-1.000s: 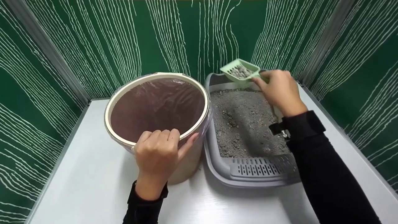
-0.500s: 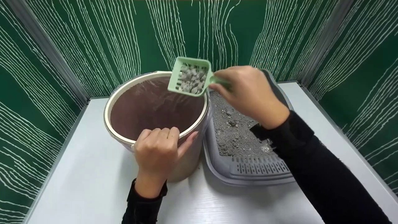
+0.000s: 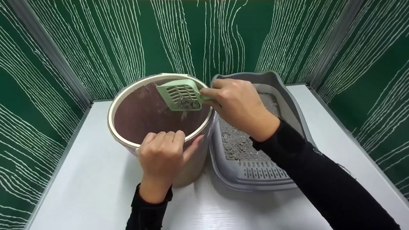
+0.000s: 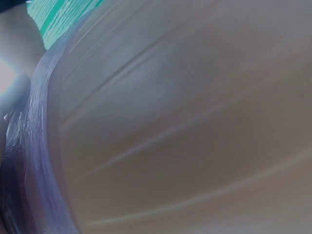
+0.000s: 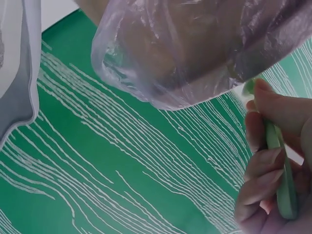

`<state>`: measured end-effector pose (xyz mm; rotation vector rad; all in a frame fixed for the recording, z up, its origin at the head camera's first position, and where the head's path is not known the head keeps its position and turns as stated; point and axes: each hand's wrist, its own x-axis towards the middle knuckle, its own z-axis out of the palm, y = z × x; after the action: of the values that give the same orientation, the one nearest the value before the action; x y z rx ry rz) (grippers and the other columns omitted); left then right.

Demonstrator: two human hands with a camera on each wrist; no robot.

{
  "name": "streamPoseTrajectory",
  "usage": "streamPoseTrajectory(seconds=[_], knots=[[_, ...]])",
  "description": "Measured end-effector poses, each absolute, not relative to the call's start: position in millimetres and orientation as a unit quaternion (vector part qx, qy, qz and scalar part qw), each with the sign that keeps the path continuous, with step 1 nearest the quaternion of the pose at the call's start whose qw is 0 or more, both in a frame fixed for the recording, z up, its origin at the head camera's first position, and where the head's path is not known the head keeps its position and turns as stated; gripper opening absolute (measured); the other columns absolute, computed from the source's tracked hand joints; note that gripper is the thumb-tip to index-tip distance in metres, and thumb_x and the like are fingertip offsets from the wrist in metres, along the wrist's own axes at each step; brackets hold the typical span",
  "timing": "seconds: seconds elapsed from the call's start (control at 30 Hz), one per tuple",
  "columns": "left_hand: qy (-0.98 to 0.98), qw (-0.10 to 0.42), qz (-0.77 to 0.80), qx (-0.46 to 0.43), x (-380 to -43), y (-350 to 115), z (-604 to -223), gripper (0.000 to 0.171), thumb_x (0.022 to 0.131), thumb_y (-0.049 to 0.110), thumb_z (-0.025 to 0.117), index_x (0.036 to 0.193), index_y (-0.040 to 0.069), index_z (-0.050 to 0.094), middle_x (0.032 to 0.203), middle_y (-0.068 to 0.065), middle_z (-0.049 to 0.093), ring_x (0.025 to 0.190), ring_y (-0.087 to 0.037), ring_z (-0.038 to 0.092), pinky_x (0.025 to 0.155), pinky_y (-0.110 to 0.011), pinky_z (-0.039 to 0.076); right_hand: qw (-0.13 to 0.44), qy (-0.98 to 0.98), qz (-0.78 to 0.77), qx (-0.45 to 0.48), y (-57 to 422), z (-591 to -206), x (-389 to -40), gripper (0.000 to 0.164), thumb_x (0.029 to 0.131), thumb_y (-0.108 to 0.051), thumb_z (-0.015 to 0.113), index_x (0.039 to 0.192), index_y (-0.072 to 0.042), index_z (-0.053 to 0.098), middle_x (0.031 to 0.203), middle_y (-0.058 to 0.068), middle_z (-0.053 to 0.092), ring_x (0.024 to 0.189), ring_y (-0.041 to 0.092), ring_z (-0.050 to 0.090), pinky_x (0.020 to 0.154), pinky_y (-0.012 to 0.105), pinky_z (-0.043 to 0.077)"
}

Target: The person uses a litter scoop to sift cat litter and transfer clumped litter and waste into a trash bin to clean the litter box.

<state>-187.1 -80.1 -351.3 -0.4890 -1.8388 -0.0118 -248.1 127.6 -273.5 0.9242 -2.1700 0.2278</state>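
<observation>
My right hand [image 3: 238,105] grips the handle of a light green slotted litter scoop [image 3: 179,95]. The scoop is tipped over the mouth of a round trash can [image 3: 111,121], and grey litter clumps lie at its low edge, some falling. In the right wrist view, my fingers curl round the green handle [image 5: 285,195]. My left hand [image 3: 161,156] holds the can's cream rim at the front, fingers over the edge and thumb along the outside. A thin purplish plastic bag [image 5: 175,73] lines the can and folds over its rim. The left wrist view shows mostly the can's side [image 4: 185,136].
A grey litter box [image 3: 220,166] with dark grey litter [image 3: 239,145] stands right of the can, its near end slotted. Both stand on a white table [image 3: 89,179]. Green walls [image 3: 220,35] with white wavy lines enclose the back and sides.
My right hand has carried the scoop left from above the litter box to over the trash can and tipped it. Most clumps have left the scoop. The left hand stays on the rim.
</observation>
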Motion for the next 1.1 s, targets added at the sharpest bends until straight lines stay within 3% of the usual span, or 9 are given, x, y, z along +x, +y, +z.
streamPoseTrajectory(seconds=[0.27, 0.43, 0.67, 0.77, 0.87, 0.93, 1.0, 1.07, 1.1], knots=[[-0.786, 0.581, -0.003, -0.210, -187.0, -79.4, -351.6, 0.060, 0.092, 0.057, 0.065, 0.057, 0.012, 0.045, 0.046, -0.002, 0.042, 0.042, -0.023, 0.044, 0.052, -0.035, 0.033, 0.415, -0.813, 0.038, 0.407, 120.9, -273.4, -245.5, 0.014, 0.096, -0.016, 0.069, 0.106, -0.019, 0.079, 0.071, 0.003, 0.060, 0.059, 0.019, 0.053, 0.048, 0.032, 0.044], [-0.787, 0.580, -0.003, -0.211, -187.4, -78.9, -352.0, 0.060, 0.091, 0.057, 0.065, 0.057, 0.012, 0.043, 0.046, -0.003, 0.042, 0.042, -0.024, 0.044, 0.052, -0.036, 0.032, 0.413, -0.812, 0.048, 0.410, 122.3, -269.9, -241.0, 0.014, 0.096, -0.021, 0.070, 0.106, -0.015, 0.077, 0.073, 0.004, 0.064, 0.058, 0.019, 0.054, 0.048, 0.031, 0.045], [-0.788, 0.578, -0.015, -0.212, -187.3, -78.4, -351.9, 0.061, 0.093, 0.057, 0.064, 0.057, 0.013, 0.041, 0.046, -0.002, 0.039, 0.042, -0.024, 0.043, 0.051, -0.036, 0.031, 0.364, -0.876, 0.110, 0.298, 150.0, -245.5, -231.7, 0.033, 0.099, -0.028, 0.064, 0.111, 0.001, 0.074, 0.089, 0.016, 0.078, 0.060, 0.024, 0.067, 0.050, 0.031, 0.051], [-0.788, 0.577, -0.016, -0.212, -187.1, -77.7, -351.6, 0.061, 0.093, 0.057, 0.063, 0.057, 0.013, 0.040, 0.046, -0.001, 0.039, 0.041, -0.024, 0.043, 0.051, -0.035, 0.031, 0.274, -0.938, 0.077, 0.197, 173.1, -232.5, -225.5, 0.037, 0.103, -0.034, 0.059, 0.100, 0.000, 0.073, 0.074, 0.013, 0.070, 0.053, 0.023, 0.057, 0.045, 0.032, 0.044], [-0.787, 0.579, -0.015, -0.210, -186.9, -77.5, -351.5, 0.062, 0.093, 0.058, 0.064, 0.057, 0.013, 0.040, 0.046, -0.001, 0.039, 0.041, -0.023, 0.042, 0.051, -0.035, 0.030, 0.100, -0.986, 0.031, 0.126, 194.6, -231.9, -225.2, 0.052, 0.102, -0.049, 0.055, 0.085, -0.003, 0.070, 0.065, 0.007, 0.057, 0.052, 0.020, 0.052, 0.045, 0.032, 0.045], [-0.786, 0.581, -0.014, -0.209, -186.9, -77.9, -351.4, 0.062, 0.093, 0.058, 0.063, 0.056, 0.013, 0.040, 0.045, -0.001, 0.038, 0.040, -0.023, 0.041, 0.050, -0.035, 0.030, -0.032, -0.994, 0.004, 0.100, 203.3, -241.0, -230.1, 0.074, 0.092, -0.074, 0.051, 0.089, -0.003, 0.071, 0.069, 0.006, 0.060, 0.055, 0.019, 0.058, 0.050, 0.038, 0.053], [-0.786, 0.582, -0.014, -0.207, -186.7, -78.5, -351.4, 0.063, 0.093, 0.058, 0.063, 0.056, 0.013, 0.040, 0.045, -0.001, 0.038, 0.040, -0.022, 0.041, 0.050, -0.034, 0.029, -0.139, -0.986, -0.018, 0.090, 207.8, -256.7, -235.7, 0.097, 0.074, -0.094, 0.046, 0.093, -0.002, 0.072, 0.076, 0.008, 0.067, 0.062, 0.021, 0.066, 0.060, 0.042, 0.059], [-0.786, 0.582, -0.014, -0.207, -186.6, -78.9, -351.3, 0.063, 0.093, 0.059, 0.063, 0.056, 0.013, 0.041, 0.045, -0.001, 0.039, 0.040, -0.022, 0.041, 0.050, -0.034, 0.029, -0.204, -0.974, -0.036, 0.094, 209.2, -274.6, -241.2, 0.115, 0.053, -0.106, 0.044, 0.095, -0.003, 0.072, 0.080, 0.009, 0.071, 0.067, 0.021, 0.069, 0.066, 0.043, 0.060], [-0.787, 0.581, -0.013, -0.207, -186.6, -78.9, -351.3, 0.063, 0.093, 0.059, 0.063, 0.056, 0.013, 0.041, 0.045, -0.001, 0.039, 0.040, -0.022, 0.042, 0.050, -0.034, 0.029, -0.214, -0.970, -0.049, 0.102, 210.0, -283.4, -242.5, 0.112, 0.052, -0.106, 0.045, 0.092, -0.004, 0.071, 0.080, 0.007, 0.070, 0.067, 0.020, 0.068, 0.065, 0.042, 0.059]])
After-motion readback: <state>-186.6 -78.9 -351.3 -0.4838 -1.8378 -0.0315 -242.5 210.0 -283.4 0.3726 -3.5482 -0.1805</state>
